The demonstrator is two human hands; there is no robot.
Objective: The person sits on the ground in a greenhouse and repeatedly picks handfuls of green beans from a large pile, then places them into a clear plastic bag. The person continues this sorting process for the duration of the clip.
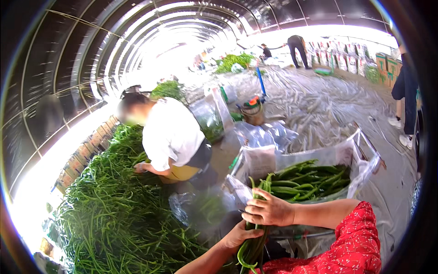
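Both of my hands grip one upright bundle of long green peppers (252, 248). My right hand (270, 208) wraps the upper part, and my left hand (239, 235) holds it just below, with curved pepper ends hanging under it. Beyond my right forearm stands a frame lined with a pale plastic bag (364, 161), and more long green peppers (308, 181) lie inside it. A large heap of long green peppers (116, 212) spreads over the left side. The lowest tips of the bundle run out of the picture.
A co-worker in a white shirt (174, 130) bends over the heap at left. Clear plastic bags (267, 135) and a bucket (254, 114) stand beyond the lined frame. Plastic sheeting (308, 92) covers the floor. Another person (407, 92) stands at right, near stacked cartons (388, 68).
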